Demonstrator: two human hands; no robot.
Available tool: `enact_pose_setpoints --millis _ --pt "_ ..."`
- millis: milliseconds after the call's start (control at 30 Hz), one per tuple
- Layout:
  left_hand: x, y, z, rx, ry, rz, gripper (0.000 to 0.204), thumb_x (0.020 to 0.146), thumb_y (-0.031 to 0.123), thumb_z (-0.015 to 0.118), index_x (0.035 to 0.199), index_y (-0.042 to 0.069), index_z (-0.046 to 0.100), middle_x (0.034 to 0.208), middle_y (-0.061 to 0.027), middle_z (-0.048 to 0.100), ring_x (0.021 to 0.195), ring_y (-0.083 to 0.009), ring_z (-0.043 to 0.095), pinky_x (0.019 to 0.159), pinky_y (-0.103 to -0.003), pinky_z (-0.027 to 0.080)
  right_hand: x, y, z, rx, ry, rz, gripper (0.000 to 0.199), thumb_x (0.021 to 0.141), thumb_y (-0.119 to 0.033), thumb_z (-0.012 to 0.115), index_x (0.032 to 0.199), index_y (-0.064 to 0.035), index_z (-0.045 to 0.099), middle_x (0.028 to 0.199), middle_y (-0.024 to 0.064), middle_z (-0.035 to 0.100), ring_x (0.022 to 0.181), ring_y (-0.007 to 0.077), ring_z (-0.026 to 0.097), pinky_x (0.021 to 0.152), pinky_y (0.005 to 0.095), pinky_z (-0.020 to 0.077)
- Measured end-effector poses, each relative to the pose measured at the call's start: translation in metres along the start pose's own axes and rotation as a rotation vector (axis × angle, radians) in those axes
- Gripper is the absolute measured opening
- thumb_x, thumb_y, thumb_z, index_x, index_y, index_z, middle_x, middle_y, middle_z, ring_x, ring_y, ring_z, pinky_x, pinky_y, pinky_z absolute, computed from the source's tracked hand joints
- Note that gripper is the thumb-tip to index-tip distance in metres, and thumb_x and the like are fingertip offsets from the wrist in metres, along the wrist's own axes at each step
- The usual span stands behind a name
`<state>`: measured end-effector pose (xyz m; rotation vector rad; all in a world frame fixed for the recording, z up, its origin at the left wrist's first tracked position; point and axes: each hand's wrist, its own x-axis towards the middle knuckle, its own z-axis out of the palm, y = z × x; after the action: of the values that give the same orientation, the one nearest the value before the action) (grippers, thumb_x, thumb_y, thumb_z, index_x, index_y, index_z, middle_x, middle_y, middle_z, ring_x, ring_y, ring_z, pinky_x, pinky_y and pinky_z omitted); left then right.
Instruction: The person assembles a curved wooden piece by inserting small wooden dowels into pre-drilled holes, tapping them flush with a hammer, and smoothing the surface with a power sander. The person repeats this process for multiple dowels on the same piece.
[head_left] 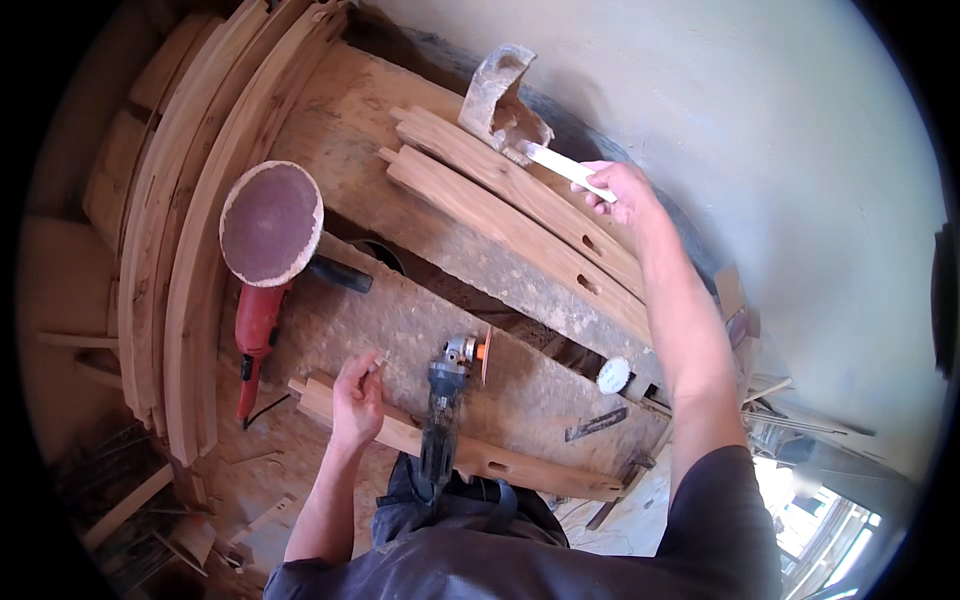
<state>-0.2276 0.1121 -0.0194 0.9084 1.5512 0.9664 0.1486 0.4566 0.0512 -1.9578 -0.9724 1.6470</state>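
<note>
My right hand [622, 192] grips a flat pale stick [568, 168]. Its far end reaches into a cut-open, crusted container [492, 98] by the wall. Near the bench's front edge, my left hand [358, 402] is closed, thumb and fingers pinched together; what they hold, if anything, is too small to name. Just under that hand runs a wooden rail [400, 432] with a slot and a tenon. Two similar slotted rails, a nearer one [470, 205] and a farther one [540, 190], lie side by side below the container.
An angle grinder [440, 400] lies on the workbench [540, 410], right of my left hand. At left is a red power sander [258, 320] with a round purple disc. Curved boards [190, 270] stack beyond it. A long gap splits the bench; a white disc [613, 376] sits at right.
</note>
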Motion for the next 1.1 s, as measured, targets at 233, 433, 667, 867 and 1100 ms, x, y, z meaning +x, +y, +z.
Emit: enact_pose_setpoints --millis 233,433,667,867,1100 --pt "-0.032 -0.004 0.0 -0.046 -0.044 0.056 0.033 0.099 -0.005 0.054 0.132 -0.004 0.061 0.097 -0.0025 0.055 0.08 -0.0093 0.054 0.071 -0.024 0.045 -0.062 0.113 -0.024 0.493 -0.009 0.002 0.056 0.094 -0.004 0.048 0.151 -0.0032 0.047 0.107 0.0181 0.071 0.062 0.0132 0.052 0.054 0.0261 0.042" --pt "-0.095 0.02 0.031 -0.021 -0.096 0.044 0.036 0.097 -0.001 0.061 0.133 -0.007 0.06 0.102 -0.0015 0.06 0.089 -0.009 0.055 0.081 -0.024 0.047 -0.239 0.272 -0.087 0.815 -0.102 -0.253 0.066 0.091 -0.005 0.056 0.154 0.0 0.04 0.109 0.0197 0.071 0.063 0.0155 0.056 0.057 0.0282 0.0463" --pt "-0.175 -0.005 0.08 -0.022 -0.293 0.059 0.038 0.097 0.003 0.066 0.134 -0.006 0.061 0.094 -0.0013 0.062 0.076 -0.0084 0.054 0.071 -0.023 0.046 -0.527 0.505 -0.142 0.462 0.478 -0.091 0.053 0.088 0.002 0.056 0.14 0.005 0.057 0.104 0.0147 0.071 0.07 0.0136 0.059 0.062 0.0269 0.0471" --pt "-0.249 0.001 0.147 0.158 -0.515 0.064 0.036 0.099 0.005 0.061 0.133 -0.007 0.062 0.095 -0.0022 0.063 0.079 -0.009 0.054 0.072 -0.023 0.045 -0.589 0.623 -0.092 0.083 0.798 -0.102 0.046 0.084 0.011 0.054 0.125 -0.0014 0.072 0.097 0.0062 0.073 0.077 0.0102 0.062 0.069 0.0254 0.0501" --pt "-0.284 0.009 0.171 0.178 -0.593 0.139 0.035 0.099 0.001 0.059 0.134 -0.007 0.061 0.098 -0.0047 0.063 0.079 -0.0093 0.055 0.071 -0.023 0.046 -0.556 0.625 -0.044 -0.672 0.967 -0.344 0.054 0.076 0.007 0.06 0.124 -0.0143 0.073 0.118 0.0165 0.068 0.103 0.0353 0.068 0.084 0.0433 0.0562"
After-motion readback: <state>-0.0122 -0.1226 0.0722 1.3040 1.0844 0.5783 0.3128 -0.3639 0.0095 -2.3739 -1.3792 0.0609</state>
